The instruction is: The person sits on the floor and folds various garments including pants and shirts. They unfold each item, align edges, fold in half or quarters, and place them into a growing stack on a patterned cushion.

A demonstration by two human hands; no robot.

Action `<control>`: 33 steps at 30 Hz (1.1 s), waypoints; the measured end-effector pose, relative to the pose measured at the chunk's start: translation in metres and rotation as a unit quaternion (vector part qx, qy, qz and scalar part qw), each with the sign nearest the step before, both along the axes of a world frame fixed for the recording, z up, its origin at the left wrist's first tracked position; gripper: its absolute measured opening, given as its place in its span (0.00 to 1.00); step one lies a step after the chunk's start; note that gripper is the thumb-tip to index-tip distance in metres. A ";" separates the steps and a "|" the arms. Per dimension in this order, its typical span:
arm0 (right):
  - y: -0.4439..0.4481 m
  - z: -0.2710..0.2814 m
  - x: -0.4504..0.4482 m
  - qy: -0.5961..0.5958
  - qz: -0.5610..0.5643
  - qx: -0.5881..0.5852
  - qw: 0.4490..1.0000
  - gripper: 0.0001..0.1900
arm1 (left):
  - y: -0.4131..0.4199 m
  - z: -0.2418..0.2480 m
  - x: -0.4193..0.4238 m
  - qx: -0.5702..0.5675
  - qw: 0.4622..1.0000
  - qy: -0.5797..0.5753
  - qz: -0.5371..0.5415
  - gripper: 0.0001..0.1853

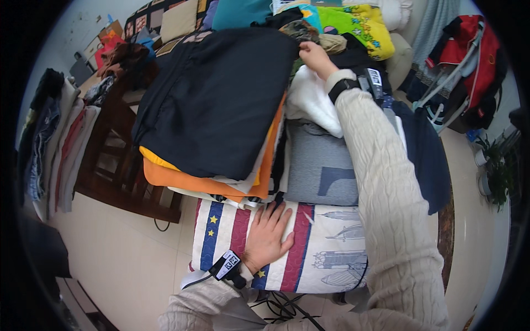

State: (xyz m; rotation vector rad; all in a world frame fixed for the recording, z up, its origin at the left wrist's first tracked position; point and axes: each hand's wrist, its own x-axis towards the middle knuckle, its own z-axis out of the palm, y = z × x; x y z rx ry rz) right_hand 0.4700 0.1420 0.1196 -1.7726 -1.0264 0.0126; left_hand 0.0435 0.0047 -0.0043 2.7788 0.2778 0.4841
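Note:
My left hand (269, 238) lies flat, fingers spread, on a quilted cover (302, 248) with stripes and stars, its fingertips at the front edge of a tall stack of folded clothes. Black folded cloth (219, 99) tops that stack, above orange (178, 180) and yellow layers. My right hand (316, 58) reaches to the far right corner of the black cloth, fingers bent; whether they grip it cannot be told. Below my right wrist lies a white fluffy cloth (312, 99), behind a folded grey garment (319, 161). Both wrists wear strapped devices.
A dark wooden chair (124, 165) stands left, near hanging clothes (54, 140). More clothes and a yellow-green blanket (356, 29) are piled at the back. Dark blue cloth (418, 153) hangs over the right side. Red jackets (476, 70) hang farther right, above potted plants (492, 169). Cables (285, 306) lie below.

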 end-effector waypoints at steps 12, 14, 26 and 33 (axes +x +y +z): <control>0.034 0.008 -0.022 0.448 0.178 0.305 0.822 0.17 | 0.010 -0.010 -0.002 -0.084 0.996 -0.023 -0.019 0.27; 0.032 0.022 -0.009 0.431 0.168 0.344 0.817 0.15 | 0.011 -0.012 -0.003 -0.088 0.995 -0.035 -0.023 0.27; -0.207 0.192 -0.063 0.202 0.188 0.414 0.868 0.20 | 0.003 -0.012 -0.008 -0.045 0.995 -0.093 0.004 0.23; -0.337 0.153 -0.193 0.184 0.267 0.351 0.878 0.21 | -0.005 -0.015 -0.011 -0.122 0.973 -0.192 0.031 0.22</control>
